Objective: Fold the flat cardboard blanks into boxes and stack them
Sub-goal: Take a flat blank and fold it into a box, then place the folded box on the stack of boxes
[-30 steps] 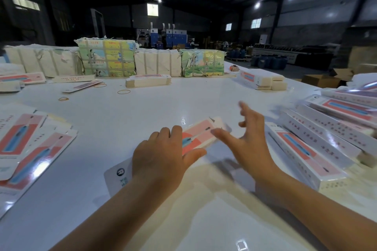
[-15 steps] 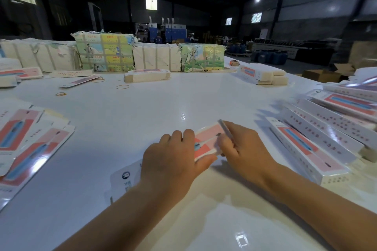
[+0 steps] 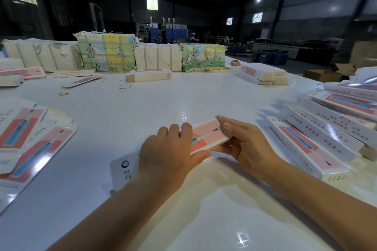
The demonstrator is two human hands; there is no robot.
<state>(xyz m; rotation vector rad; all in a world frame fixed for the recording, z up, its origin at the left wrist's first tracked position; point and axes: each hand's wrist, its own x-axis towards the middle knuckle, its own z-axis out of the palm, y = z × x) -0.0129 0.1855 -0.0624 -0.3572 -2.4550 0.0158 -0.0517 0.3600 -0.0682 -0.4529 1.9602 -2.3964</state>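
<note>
- Centrally, the left hand [image 3: 169,152] lay palm-down over the middle of the box [image 3: 206,138], fingers curled across its far edge and thumb stretched along the near edge, clamping it against the white table [image 3: 142,112].
- The right hand [image 3: 247,144] gripped the box's far-right end, thumb and forefinger pinching the small end flap [image 3: 220,120], which stood tilted up, with the other fingers curled underneath.
- The box sat near the middle of the table's near side, its long axis running from lower left to upper right, pink printed face upward, white logo end [image 3: 124,166] pointing toward the person.
- Folded boxes [image 3: 318,140] lay in overlapping rows just right of the right hand.
- Flat blanks [image 3: 30,140] were spread well apart on the left.
</note>
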